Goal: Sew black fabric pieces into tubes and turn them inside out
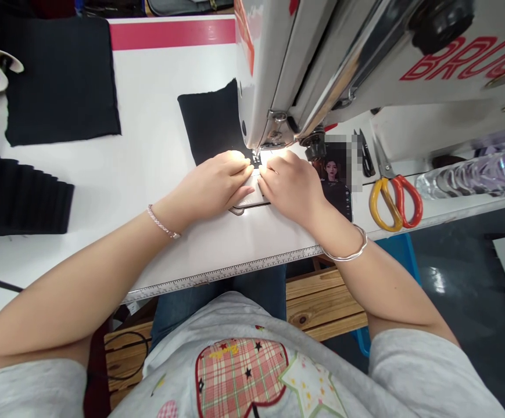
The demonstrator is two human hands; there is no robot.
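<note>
Black cloth [211, 122] lies on the white desk [160, 81], its near end running under the foot [256, 155] of the sewing machine [274, 69]. The left hand [208, 186] and right hand [289, 188] lie slightly curled, not gripping, fingertips pressing the cloth either side of the foot. Red-and-yellow scissors [396, 203] sit nearby.

Red letters [457, 59] reading "BRUC", cut off, mark the sewing machine housing [278, 69]; the ruler's [226, 274] numbers are too small.
</note>
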